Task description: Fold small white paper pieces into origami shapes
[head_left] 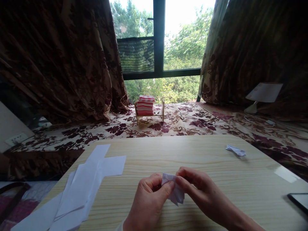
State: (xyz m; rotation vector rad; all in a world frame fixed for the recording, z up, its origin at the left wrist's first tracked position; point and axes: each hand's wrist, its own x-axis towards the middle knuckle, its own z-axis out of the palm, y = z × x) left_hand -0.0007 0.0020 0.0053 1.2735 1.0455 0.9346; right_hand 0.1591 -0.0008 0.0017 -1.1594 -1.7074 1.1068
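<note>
A small piece of folded white paper is held just above the near middle of the wooden table. My left hand pinches it from the left, the thumb lying across its front. From the right, my right hand grips its upper edge between thumb and fingers. Pointed flaps hang from the paper's lower side. Part of it is hidden behind my left thumb. At the table's far right lies another folded white paper piece, apart from both hands.
Loose white paper sheets overlap along the table's left side. A dark-edged flat device sits at the right edge. Beyond the table, a small wooden rack holds folded pink striped cloths. A lamp stands at the back right.
</note>
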